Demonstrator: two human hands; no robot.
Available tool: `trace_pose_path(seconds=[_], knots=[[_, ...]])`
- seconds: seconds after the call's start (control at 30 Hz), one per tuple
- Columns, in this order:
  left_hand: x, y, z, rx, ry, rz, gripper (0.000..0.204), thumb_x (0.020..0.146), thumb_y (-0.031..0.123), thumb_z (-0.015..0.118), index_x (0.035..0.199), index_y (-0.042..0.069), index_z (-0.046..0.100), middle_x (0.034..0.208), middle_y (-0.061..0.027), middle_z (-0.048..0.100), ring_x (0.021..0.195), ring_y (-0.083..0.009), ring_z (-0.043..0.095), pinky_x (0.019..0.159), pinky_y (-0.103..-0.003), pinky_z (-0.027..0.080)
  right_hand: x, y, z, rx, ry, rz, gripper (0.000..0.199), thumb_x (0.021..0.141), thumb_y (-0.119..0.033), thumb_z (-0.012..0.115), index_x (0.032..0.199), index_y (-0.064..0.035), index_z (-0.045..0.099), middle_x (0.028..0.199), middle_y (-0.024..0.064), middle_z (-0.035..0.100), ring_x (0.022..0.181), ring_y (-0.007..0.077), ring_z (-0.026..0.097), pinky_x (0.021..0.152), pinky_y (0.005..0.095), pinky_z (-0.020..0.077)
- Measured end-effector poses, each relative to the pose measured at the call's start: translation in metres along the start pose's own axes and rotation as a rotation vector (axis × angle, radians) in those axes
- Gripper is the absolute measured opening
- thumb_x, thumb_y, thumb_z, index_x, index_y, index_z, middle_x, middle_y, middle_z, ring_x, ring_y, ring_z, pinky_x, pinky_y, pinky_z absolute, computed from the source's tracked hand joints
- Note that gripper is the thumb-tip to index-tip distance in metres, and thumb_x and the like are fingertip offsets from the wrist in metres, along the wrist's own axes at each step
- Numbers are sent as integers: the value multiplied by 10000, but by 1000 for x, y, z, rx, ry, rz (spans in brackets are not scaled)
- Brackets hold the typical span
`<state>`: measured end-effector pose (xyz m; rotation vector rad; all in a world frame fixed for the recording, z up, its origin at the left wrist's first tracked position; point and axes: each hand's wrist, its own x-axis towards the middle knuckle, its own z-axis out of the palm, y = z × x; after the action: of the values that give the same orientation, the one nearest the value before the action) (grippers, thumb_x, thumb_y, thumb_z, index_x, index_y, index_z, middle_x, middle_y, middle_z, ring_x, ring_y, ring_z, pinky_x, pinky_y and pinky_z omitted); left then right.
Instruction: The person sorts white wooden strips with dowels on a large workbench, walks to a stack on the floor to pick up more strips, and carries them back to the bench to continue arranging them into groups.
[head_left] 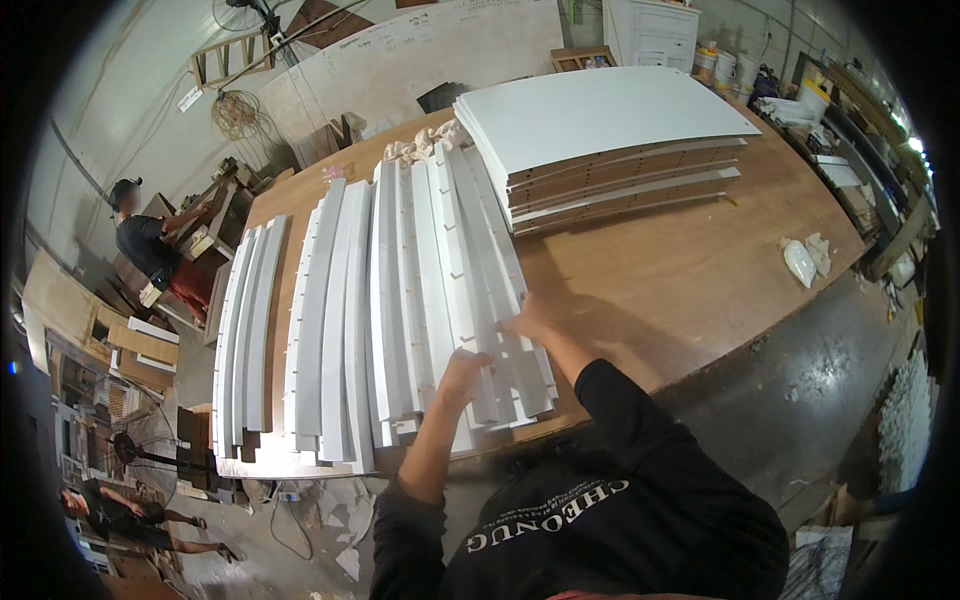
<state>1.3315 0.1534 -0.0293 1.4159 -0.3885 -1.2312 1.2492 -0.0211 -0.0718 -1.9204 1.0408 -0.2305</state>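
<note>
Long white boards [437, 255] lie side by side on a large wooden table, several of them with small wooden dowels sticking out along their edges. My left hand [466, 373] is closed round one of the boards in the right-hand group, near its close end. Farther up, at the right side of the same group, my right hand [530, 318] grips the edge of a white board [505, 290]. The undersides of the boards and some of my fingertips are hidden.
A stack of wide white panels [610, 120] stands at the table's far side. A plastic bag [799, 262] lies near the right edge of the wooden table [660, 290]. Crumpled cloth [425, 143] sits behind the boards. One person [150, 240] works at the left; another [125, 510] is lower left, near a fan.
</note>
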Motion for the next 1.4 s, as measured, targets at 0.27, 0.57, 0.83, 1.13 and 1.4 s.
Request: trace_pose_path(seconds=[0.27,0.57,0.83,1.13,1.4], knots=[[13,-10,19,242,63,78,347,817,127,613,1110,-39,530,908,-94,608,807,-170,561,699,-306,460,17,13,4,-64,-37,-104,606,667,-253,675,1186,4,496,961,232,615,924,336,616,793,425,499],[18,-28,14,314,182,98,766,826,176,638,1394,-42,172,918,-113,595,758,-168,592,641,-284,491,-11,-14,2,-144,44,-188,792,677,-185,658,1378,-18,327,1217,291,500,1103,384,520,931,409,433],[11,-13,30,832,355,335,559,757,380,623,1064,-72,502,910,-264,620,873,-404,614,771,-449,498,7,23,17,-91,150,-449,380,808,-253,612,1131,-57,572,1160,204,552,1103,359,519,938,416,413],[-19,9,15,1249,163,259,391,803,412,602,943,52,662,864,-127,669,806,-303,652,721,-411,512,-42,-78,-5,-477,-4,-210,757,689,-521,681,1136,64,501,1145,242,539,1077,357,540,886,410,444],[-58,46,-222,1291,1219,511,439,798,218,626,1129,-57,537,1136,-245,573,1071,-365,548,916,-410,433,-23,-54,3,-490,14,-214,705,722,-493,674,1127,40,454,1135,238,545,994,358,571,825,416,470]])
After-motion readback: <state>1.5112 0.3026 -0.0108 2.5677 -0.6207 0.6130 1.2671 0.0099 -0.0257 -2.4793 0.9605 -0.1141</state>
